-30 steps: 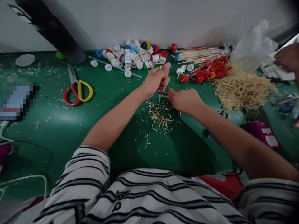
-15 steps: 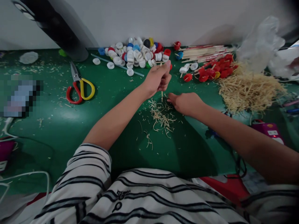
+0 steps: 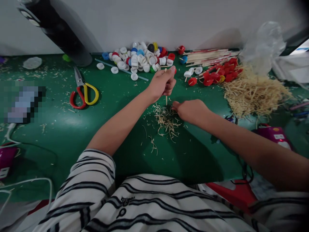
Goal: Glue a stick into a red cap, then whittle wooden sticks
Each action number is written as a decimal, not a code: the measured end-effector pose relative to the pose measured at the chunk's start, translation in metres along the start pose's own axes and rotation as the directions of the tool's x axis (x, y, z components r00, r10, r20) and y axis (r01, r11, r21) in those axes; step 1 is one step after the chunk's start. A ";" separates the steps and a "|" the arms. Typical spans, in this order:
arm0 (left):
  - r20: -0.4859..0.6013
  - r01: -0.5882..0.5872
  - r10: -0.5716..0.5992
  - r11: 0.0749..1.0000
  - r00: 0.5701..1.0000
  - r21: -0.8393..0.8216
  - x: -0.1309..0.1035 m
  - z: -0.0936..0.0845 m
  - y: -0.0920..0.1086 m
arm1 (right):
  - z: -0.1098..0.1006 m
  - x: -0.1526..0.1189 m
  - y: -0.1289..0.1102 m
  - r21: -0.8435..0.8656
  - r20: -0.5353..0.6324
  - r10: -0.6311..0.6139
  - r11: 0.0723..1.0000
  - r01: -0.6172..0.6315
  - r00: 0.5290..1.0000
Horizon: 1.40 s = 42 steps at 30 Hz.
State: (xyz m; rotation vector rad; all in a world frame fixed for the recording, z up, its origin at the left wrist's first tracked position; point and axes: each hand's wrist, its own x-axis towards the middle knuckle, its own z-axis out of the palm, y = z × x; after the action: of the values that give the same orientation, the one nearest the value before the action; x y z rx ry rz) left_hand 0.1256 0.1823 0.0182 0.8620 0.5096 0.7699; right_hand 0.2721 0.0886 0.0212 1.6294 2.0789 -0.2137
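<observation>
My left hand [image 3: 162, 83] is closed around a thin wooden stick [image 3: 166, 100], whose lower end points down at the green table. A bit of red plastic [image 3: 175, 70] shows beside its thumb; whether it is joined to the stick is hidden. Just right of the stick's lower end, my right hand [image 3: 189, 110] has its fingers pressed together. Something dark and thin seems to be at those fingertips, too unclear to name. Beneath both hands lies a small heap of curled wood shavings [image 3: 167, 124].
Mixed bottle caps [image 3: 141, 59] are piled at the back. Right of them lie wooden sticks [image 3: 205, 56], red caps on sticks [image 3: 213, 76] and a big shavings heap [image 3: 256, 93]. Scissors [image 3: 83, 93], a black bottle [image 3: 65, 38] and a phone [image 3: 24, 103] are on the left.
The right hand has shifted slightly down, its fingertips a little lower beside the stick. The left hand keeps its grip on the stick. The camera view has tilted slightly.
</observation>
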 end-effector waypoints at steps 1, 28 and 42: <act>-0.004 0.001 -0.001 1.000 1.000 -0.001 0.000 0.000 0.000 | 0.001 -0.001 -0.002 0.000 0.000 0.004 1.000 -0.004 1.000; 0.022 -0.009 0.007 0.991 1.000 0.131 0.002 0.001 -0.001 | 0.011 0.015 0.007 -0.054 -0.224 0.010 0.998 -0.022 0.975; 0.012 0.034 -0.034 0.999 0.999 0.039 0.002 -0.001 -0.001 | 0.008 0.005 0.007 -0.018 -0.022 -0.010 1.000 0.010 1.000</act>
State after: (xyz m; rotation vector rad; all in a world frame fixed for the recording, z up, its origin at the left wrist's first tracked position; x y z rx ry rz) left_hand 0.1262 0.1839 0.0171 0.8915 0.5285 0.7255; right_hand 0.2802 0.0918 0.0133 1.6179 2.0992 -0.1805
